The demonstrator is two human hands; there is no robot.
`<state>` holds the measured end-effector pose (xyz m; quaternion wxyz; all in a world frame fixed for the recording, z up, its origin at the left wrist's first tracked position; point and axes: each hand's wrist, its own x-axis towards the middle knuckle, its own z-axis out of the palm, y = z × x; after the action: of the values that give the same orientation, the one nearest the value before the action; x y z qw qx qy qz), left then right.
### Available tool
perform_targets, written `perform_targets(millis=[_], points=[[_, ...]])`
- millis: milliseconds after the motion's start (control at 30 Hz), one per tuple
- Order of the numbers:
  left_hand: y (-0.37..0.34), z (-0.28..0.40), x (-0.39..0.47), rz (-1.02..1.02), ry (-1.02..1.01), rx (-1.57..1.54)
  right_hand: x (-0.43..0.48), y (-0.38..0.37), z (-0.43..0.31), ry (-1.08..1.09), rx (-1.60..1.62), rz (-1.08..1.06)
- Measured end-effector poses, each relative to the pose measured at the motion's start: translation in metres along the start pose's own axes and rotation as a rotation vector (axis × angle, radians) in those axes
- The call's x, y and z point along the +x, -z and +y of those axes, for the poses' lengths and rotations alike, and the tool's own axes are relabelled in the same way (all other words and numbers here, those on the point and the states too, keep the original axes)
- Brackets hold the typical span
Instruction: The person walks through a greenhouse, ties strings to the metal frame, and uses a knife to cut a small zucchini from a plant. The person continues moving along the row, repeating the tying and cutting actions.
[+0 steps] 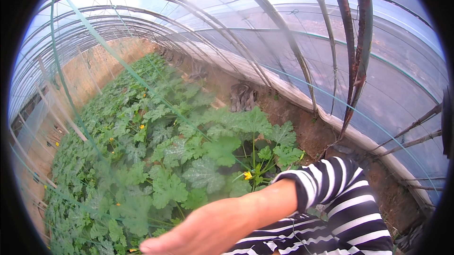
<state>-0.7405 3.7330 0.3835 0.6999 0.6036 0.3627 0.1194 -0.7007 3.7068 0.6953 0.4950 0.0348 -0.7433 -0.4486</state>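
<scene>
My right hand (209, 226) reaches in from the lower right, in a black-and-white striped sleeve (330, 184), above the leaves. Its fingers run to the bottom edge of the picture, so whether they hold anything is hidden. My left hand is out of view. Before me grow squash plants (205, 175) with broad, mottled green leaves. A yellow flower (247, 175) opens low among the stems just beyond my wrist. Green twine (142, 81) slants down from the roof into the leaves.
Curved poles (280, 24) carry the plastic film of a greenhouse. At the right, upright poles (358, 52) stand near the film's lower edge (333, 122). A bundle of dark cloth or film (243, 97) lies on the soil beside the plants. An earthen wall (81, 67) rises beyond.
</scene>
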Motion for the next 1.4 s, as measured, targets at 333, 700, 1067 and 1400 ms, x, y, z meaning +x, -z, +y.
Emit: perform_targets(millis=[333,700,1067,1400], points=[[0.014,-0.049,-0.007,0.11,-0.003,0.028,-0.215,-0.004,0.024,-0.643,0.029,-1.476],[0.048,-0.149,-0.026,0.32,0.247,-0.009,-0.402,0.27,-0.11,-1.513,-0.116,-1.776],[-0.01,-0.183,0.02,0.411,0.216,-0.156,-0.45,0.442,-0.275,-1.803,-0.189,-2.534],[-0.123,-0.208,0.161,0.267,0.426,-0.874,-0.567,0.24,-0.294,-3.211,1.484,-0.976]])
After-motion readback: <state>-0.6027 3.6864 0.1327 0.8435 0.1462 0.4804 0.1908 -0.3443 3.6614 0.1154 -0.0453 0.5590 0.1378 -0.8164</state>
